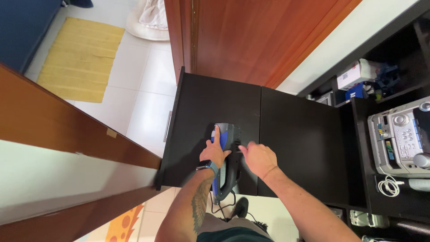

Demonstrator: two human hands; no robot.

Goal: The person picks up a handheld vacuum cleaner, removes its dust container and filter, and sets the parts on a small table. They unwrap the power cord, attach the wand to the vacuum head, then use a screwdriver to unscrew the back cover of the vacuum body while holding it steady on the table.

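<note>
A blue and grey handheld vacuum cleaner [225, 148] lies on top of a black cabinet [295, 143], its nose pointing away from me and its black handle toward me. My left hand [214, 150] rests on the vacuum's left side, index finger stretched along the blue body; a watch sits on that wrist. My right hand [257, 157] touches the vacuum's right side with its fingertips, fingers loosely curled. A black cord hangs from the vacuum's rear end down toward the floor.
A red-brown wooden door [251, 40] stands behind the cabinet, and a wooden beam [67, 125] crosses the left. A silver stereo unit [401, 139] and white cable sit on black shelving at right. A yellow mat [83, 58] lies on the white tiled floor.
</note>
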